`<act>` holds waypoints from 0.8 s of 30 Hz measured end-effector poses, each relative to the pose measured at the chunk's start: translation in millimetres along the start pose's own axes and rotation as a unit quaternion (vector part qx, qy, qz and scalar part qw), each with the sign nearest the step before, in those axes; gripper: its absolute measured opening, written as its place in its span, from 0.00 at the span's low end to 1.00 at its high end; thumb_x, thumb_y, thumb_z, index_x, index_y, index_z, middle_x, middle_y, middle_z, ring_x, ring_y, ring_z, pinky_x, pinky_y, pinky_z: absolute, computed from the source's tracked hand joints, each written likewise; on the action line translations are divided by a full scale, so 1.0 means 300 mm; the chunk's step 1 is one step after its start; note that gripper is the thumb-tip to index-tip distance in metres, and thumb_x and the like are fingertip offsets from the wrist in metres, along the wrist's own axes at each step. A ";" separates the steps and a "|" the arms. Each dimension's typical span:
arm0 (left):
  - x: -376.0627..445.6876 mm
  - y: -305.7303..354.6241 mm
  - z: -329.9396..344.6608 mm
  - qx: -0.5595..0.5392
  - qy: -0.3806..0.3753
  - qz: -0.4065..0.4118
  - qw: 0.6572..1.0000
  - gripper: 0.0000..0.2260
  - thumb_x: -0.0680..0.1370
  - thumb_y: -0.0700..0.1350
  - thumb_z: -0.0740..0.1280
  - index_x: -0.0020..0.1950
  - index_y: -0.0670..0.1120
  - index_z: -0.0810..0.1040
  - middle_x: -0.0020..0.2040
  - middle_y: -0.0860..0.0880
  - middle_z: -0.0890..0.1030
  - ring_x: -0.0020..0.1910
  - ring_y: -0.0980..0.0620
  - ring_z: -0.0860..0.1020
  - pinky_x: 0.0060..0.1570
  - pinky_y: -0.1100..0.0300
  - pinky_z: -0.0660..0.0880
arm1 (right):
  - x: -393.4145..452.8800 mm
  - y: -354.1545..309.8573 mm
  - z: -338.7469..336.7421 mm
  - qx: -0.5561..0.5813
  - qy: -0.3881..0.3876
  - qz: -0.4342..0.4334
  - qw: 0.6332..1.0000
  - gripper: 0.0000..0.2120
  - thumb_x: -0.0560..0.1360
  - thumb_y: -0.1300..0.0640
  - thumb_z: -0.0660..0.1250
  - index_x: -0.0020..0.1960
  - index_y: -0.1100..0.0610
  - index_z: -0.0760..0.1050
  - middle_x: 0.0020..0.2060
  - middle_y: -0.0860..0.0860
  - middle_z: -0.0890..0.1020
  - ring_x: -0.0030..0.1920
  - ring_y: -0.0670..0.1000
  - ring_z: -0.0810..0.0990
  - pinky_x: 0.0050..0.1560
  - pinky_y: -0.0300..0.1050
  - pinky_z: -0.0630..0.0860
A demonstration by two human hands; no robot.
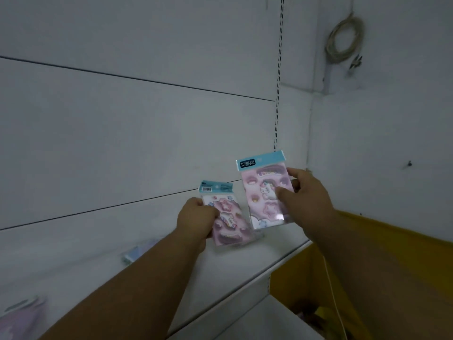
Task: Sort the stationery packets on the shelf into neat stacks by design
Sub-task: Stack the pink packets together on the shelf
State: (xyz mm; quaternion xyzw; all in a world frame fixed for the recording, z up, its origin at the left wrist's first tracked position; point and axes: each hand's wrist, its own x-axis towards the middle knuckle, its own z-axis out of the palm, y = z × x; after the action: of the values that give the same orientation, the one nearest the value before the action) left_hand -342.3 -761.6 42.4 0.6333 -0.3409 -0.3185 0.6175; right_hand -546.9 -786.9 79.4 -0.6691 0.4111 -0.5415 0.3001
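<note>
The fingers (289,171) of the right hand (302,195) are curled round the right edge of a tall pink plastic packet with a blue top strip (263,190), and the thumb presses on its front. The packet stands almost upright in the air, above the back of the shelf. Its front shows a little white unicorn, clouds and a star. The blue strip has a dark label on its left side.

The fingers of the left hand (196,218) are clamped on a second pink packet with a blue top strip and a barcode (226,213). The thumb lies across the left side of it. This packet is tilted, with its top leaning to the left, and it sits lower than the first one. The two packets are just beside each other. I cannot tell if they touch.

Both arms reach over a long white shelf (232,273). A blurry pale blue packet (133,253) lies on the shelf, left of the left arm. A blurry pale purple packet (22,315) lies at the bottom left corner.

Behind the shelf is a white panel wall (122,131). A coil of pale cable (344,40) hangs high on the right. A yellow cardboard box (306,271) stands open below the shelf's right end.
</note>
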 end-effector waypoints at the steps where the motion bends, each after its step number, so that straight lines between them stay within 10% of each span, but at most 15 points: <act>1: 0.043 -0.002 0.020 0.012 0.004 -0.007 1.000 0.08 0.74 0.34 0.67 0.52 0.42 0.75 0.48 0.40 0.82 0.43 0.41 0.84 0.43 0.45 0.84 | 0.035 0.027 0.004 0.005 -0.003 0.007 1.000 0.12 0.76 0.59 0.67 0.58 0.48 0.74 0.44 0.46 0.83 0.41 0.48 0.85 0.39 0.47 0.83; 13: 0.230 -0.043 0.199 0.181 0.071 -0.100 0.976 0.13 0.72 0.38 0.73 0.55 0.39 0.76 0.45 0.39 0.83 0.35 0.47 0.81 0.32 0.59 0.79 | 0.348 0.279 0.077 0.008 -0.150 0.023 0.988 0.09 0.74 0.58 0.68 0.54 0.50 0.78 0.46 0.51 0.86 0.40 0.51 0.87 0.42 0.53 0.85; 20: 0.215 -0.049 0.253 0.531 0.168 -0.028 0.830 0.13 0.74 0.55 0.70 0.45 0.46 0.74 0.40 0.49 0.80 0.38 0.52 0.78 0.39 0.60 0.76 | 0.440 0.380 0.114 0.010 -0.240 0.003 0.971 0.10 0.74 0.61 0.66 0.54 0.53 0.78 0.46 0.53 0.85 0.43 0.54 0.85 0.44 0.53 0.84; 24: 0.229 -0.045 0.298 0.285 0.193 -0.002 0.939 0.15 0.81 0.52 0.61 0.42 0.43 0.77 0.41 0.45 0.84 0.37 0.47 0.82 0.45 0.53 0.82 | 0.454 0.435 0.162 0.014 -0.301 0.063 0.952 0.10 0.74 0.61 0.68 0.55 0.57 0.77 0.49 0.57 0.84 0.45 0.56 0.85 0.45 0.55 0.84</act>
State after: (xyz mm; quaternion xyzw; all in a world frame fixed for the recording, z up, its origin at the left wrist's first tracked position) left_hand -376.5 -868.7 27.2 0.8328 -0.2905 -0.0807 0.4643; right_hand -518.8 -971.1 22.5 -0.7694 0.3353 -0.3009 0.4528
